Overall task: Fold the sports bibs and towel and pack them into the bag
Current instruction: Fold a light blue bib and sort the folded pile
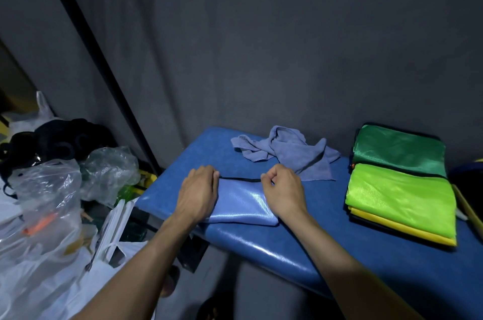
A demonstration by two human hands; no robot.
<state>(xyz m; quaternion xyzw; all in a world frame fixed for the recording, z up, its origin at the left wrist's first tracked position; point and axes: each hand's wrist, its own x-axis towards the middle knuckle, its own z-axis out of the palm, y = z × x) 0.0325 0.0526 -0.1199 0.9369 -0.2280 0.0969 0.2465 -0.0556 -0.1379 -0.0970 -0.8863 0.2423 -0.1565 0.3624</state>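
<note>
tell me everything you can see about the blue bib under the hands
The blue bib is a shiny, mesh-like fabric with black trim along its far edge, folded into a flat rectangle. It lies near the front left edge of the blue padded table. The left hand rests on its left end; the right hand pinches its far edge. The crumpled towel lies just behind.
</note>
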